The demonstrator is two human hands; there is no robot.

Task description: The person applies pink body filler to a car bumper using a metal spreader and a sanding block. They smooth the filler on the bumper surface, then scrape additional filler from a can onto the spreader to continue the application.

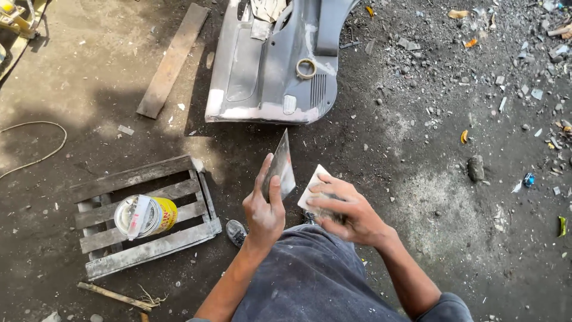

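Left hand: the left hand (264, 211) grips a flat metal scraper blade (279, 167); thumb lies along its near face, fingers (257, 185) wrapped behind, pinching it firmly.
Blade axis: long axis runs from the palm up and away, tip tilted slightly right, edge turned toward the other hand.
Right hand: the right hand (348, 211) holds a small pale spreader card (312, 189); fingers pressed together over its top, thumb beneath.
Key relation: the card lies just right of the blade's lower edge, near but whether touching cannot be told; the two hands are equally close to the meeting point, above the person's dark trousers (316, 280).
Panel: a grey car body panel (262, 77) lies on the ground ahead, well apart from both hands, a tape roll (306, 68) resting on it.
Left side: a yellow tin (145, 216) lies on its side on a small wooden pallet (149, 247), nearer the left hand.
Ground: dirt floor (429, 149), littered with debris; a plank (173, 59) lies beyond.
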